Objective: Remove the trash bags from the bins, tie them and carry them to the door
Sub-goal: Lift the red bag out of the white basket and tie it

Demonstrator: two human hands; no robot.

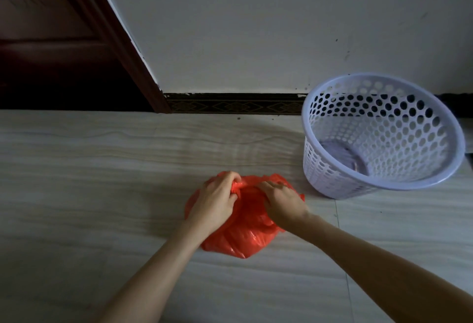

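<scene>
Down on the pale tiled floor, well in from its far edge along the wall, lies a red trash bag. Both hands clutch its gathered top, close together: left hand and right hand each pinching bunched plastic. Beside it, toward the wall, stands a perforated white bin; a dark door fills the far-left corner.

I read this as a room in a home — the pale, wood-grain tiled floor meets a plain white painted wall along a dark patterned skirting strip. A dark red-brown wooden door in its frame stands at the left, and a lavender perforated plastic waste basket sits by the wall — ordinary household fittings.
</scene>
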